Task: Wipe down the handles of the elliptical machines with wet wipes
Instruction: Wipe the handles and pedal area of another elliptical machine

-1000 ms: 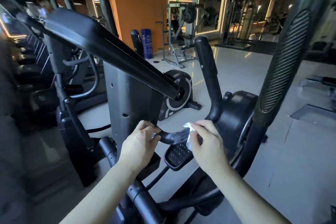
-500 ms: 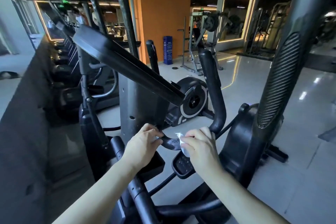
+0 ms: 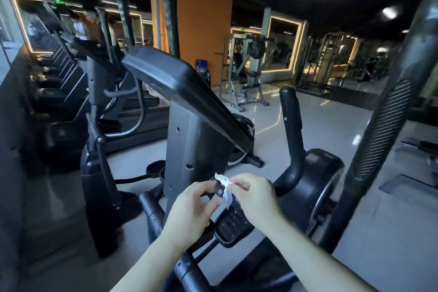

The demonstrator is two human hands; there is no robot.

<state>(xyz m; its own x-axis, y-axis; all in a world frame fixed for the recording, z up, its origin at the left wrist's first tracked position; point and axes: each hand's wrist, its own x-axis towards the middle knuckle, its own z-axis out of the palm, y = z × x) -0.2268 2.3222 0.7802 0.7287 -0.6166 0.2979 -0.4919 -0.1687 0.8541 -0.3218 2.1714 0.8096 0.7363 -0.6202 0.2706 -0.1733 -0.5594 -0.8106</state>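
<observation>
Right hand (image 3: pixel 254 193) is pinching the wet wipe (image 3: pixel 224 185) against the curved inner handle (image 3: pixel 292 140) near the console post, left hand (image 3: pixel 193 208) gripping the handle's base, mid-wipe; next probably calling for sliding upward.

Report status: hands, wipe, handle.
Left hand grips the low curved handle. Right hand pinches the wet wipe against it. Console overhangs the spot; nothing blocking.
</observation>
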